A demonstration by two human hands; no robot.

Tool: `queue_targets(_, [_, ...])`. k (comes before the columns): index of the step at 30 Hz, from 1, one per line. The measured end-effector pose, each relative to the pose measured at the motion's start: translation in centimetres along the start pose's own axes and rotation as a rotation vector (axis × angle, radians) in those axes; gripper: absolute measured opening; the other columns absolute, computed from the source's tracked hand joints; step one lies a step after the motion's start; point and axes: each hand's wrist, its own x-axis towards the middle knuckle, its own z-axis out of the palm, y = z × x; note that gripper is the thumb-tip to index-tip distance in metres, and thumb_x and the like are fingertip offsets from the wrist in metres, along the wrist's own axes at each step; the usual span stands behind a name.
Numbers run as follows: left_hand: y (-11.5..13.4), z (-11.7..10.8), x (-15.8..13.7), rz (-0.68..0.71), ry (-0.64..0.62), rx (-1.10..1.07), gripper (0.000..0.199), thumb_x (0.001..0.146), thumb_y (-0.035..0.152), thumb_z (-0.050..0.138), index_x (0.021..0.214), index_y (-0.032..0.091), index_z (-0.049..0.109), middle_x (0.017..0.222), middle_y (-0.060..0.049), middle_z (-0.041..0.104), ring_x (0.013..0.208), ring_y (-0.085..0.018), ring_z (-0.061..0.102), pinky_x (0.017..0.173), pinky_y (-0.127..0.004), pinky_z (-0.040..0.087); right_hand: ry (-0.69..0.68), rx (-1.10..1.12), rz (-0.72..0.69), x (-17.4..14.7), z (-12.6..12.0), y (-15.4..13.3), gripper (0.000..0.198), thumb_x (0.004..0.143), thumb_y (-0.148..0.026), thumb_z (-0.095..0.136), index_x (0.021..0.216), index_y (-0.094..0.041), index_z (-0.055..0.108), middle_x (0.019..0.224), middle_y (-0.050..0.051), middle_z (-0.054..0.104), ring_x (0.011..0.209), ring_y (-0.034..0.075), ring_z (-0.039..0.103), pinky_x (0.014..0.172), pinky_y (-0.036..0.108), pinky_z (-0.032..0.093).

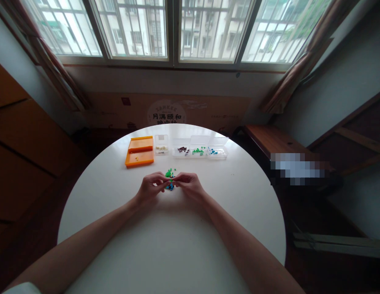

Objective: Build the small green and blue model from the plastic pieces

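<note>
Pieces in green and blue (168,174) lie in a cluster between the fingertips on the white table (171,253). I have the left hand (150,185) and right hand (191,183) pinched nearly closed, apparently on a small piece too tiny to identify. I judge this close fingertip work, calling next for a light, steady grip. Beyond, far left, sits an orange tray (139,164); clear boxes (199,141) stand right of it.

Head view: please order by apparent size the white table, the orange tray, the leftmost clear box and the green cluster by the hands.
From largest:
White table
Orange tray
Leftmost clear box
Green cluster, judged by its visible part
</note>
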Motion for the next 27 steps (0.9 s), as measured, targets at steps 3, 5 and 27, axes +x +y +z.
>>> queue_targets(3, [-0.01, -0.02, 0.00, 0.010, 0.000, 0.000, 0.013, 0.072, 0.022, 0.069, 0.078, 0.011, 0.069, 0.072, -0.003, 0.059, 0.050, -0.008, 0.058, 0.041, -0.019, 0.051, 0.002, -0.014, -0.008, 0.00, 0.06, -0.01, 0.017, 0.055, -0.023, 0.079, 0.068, -0.014, 0.072, 0.059, 0.001, 0.065, 0.053, 0.009, 0.055, 0.054, 0.023, 0.044])
queue_targets(5, [-0.04, 0.00, -0.01, 0.013, -0.001, -0.008, 0.014, 0.071, 0.022, 0.070, 0.079, 0.011, 0.068, 0.071, -0.003, 0.059, 0.050, -0.009, 0.058, 0.041, -0.019, 0.051, -0.007, -0.020, -0.012, -0.01, 0.05, 0.03, 0.016, 0.057, -0.023, 0.078, 0.070, -0.015, 0.072, 0.062, 0.001, 0.066, 0.055, 0.010, 0.057, 0.056, 0.023, 0.045])
queue_targets(27, [-0.05, 0.10, -0.04, -0.047, -0.023, -0.062, 0.014, 0.074, 0.025, 0.067, 0.076, 0.011, 0.066, 0.072, -0.003, 0.057, 0.052, -0.009, 0.057, 0.042, -0.020, 0.051, -0.002, 0.002, 0.003, -0.03, -0.01, 0.06, 0.015, 0.057, -0.022, 0.078, 0.068, -0.014, 0.070, 0.062, 0.002, 0.067, 0.056, 0.011, 0.059, 0.058, 0.024, 0.046])
